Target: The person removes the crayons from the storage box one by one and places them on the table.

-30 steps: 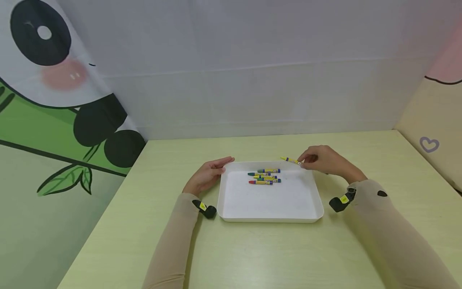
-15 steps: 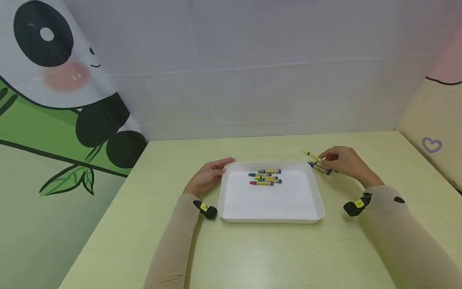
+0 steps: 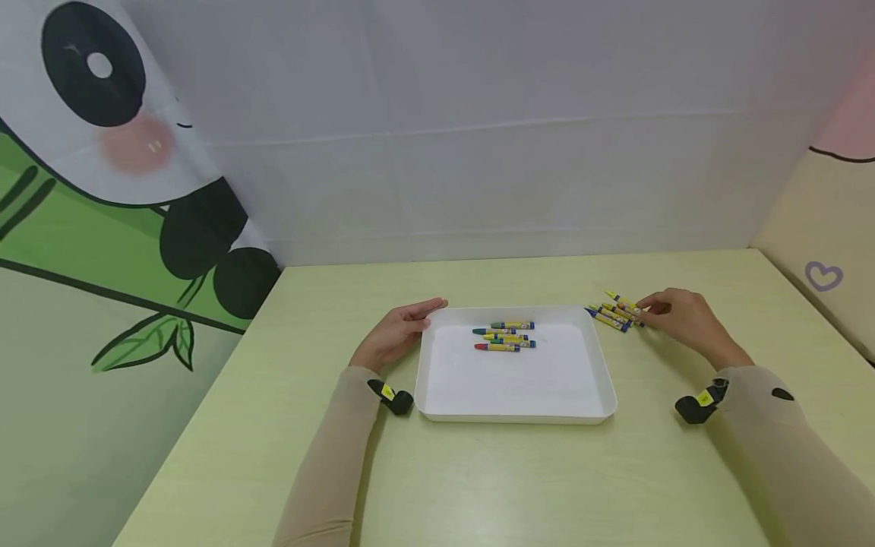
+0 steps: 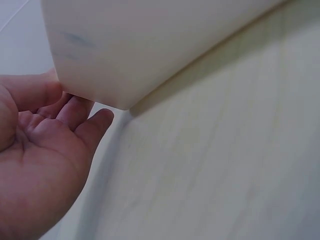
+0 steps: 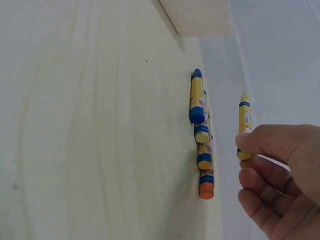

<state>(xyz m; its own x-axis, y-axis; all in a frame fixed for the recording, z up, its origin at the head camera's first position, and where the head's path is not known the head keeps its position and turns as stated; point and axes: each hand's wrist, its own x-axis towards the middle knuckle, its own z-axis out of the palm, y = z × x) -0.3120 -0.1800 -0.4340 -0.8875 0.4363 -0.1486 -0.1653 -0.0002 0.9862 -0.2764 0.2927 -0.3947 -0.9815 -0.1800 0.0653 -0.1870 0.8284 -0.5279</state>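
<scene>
My right hand (image 3: pixel 683 319) pinches a yellow crayon (image 5: pixel 245 116) between thumb and fingers, its pointed tip away from the hand. Right beside it, a row of crayons (image 3: pixel 611 319) lies on the table past the white tray's back right corner; the right wrist view shows blue, yellow and orange ends. At the tray's (image 3: pixel 516 395) back left corner, my left hand (image 3: pixel 391 334) grips the rim, thumb at the edge and fingers reaching behind. The left wrist view shows this hand (image 4: pixel 50 145) against the tray's outer wall (image 4: pixel 125 50). Several crayons (image 3: pixel 506 338), green, yellow and red, lie inside the tray.
The pale wooden table (image 3: pixel 465 486) runs back to a grey-white cloth wall (image 3: pixel 478 182). A cartoon panel (image 3: pixel 123 228) stands along the left side, and a beige panel (image 3: pixel 820 220) with a purple heart borders the right.
My right hand has moved right, away from the tray's back edge, carrying the yellow crayon to beside the row of crayons. The left hand has stayed at the tray's corner.
</scene>
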